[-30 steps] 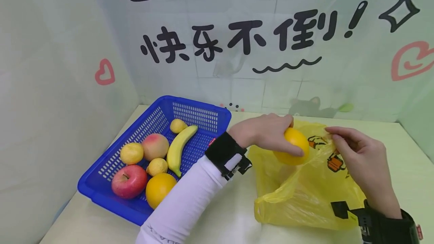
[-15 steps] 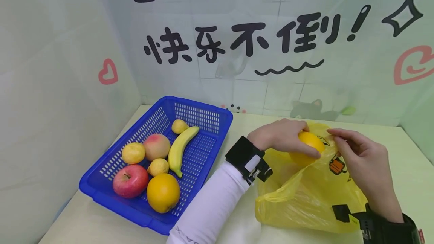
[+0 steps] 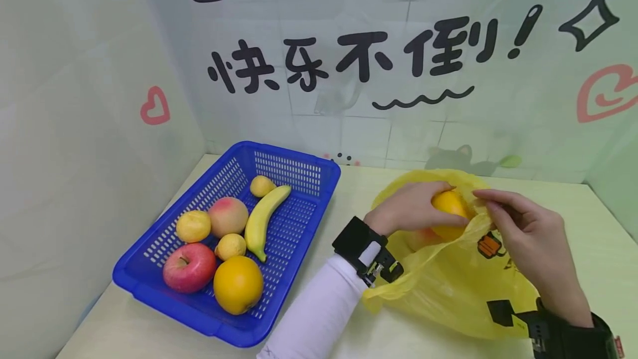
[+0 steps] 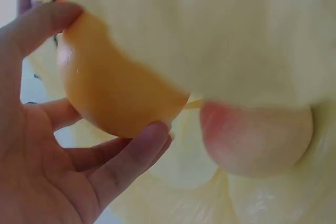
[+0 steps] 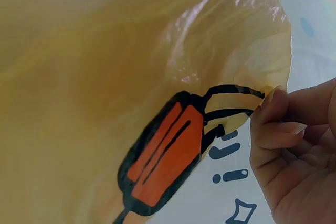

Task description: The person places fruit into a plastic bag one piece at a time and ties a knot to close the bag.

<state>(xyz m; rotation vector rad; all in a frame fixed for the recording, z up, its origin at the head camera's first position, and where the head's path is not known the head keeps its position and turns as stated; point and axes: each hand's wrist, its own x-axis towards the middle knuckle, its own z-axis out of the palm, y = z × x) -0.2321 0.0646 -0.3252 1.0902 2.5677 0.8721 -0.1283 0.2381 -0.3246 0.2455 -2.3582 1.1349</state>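
My left hand (image 3: 413,206) holds an orange (image 3: 450,209) inside the mouth of a yellow plastic bag (image 3: 448,292). In the left wrist view the thumb and fingers curl round the orange (image 4: 115,87), and a fold of the bag covers part of it. A peach (image 4: 257,140) with a red blush lies in the bag beside the orange, apart from the hand. My right hand (image 3: 533,237) pinches the bag's rim on the right. The right wrist view shows thumb and forefinger on the edge of the bag (image 5: 184,51), next to an orange-and-black print.
On the left stands a blue basket (image 3: 294,287) holding an apple (image 3: 189,267), another orange (image 3: 238,285), a peach (image 3: 227,216), a banana (image 3: 264,220) and several small yellow fruits (image 3: 193,226). A printed wall sheet (image 3: 299,126) rises behind the table.
The left hand has moved right and slightly down with the orange, deeper into the bag. The bag's mouth has spread wider round the left wrist. The right hand has stayed almost still.
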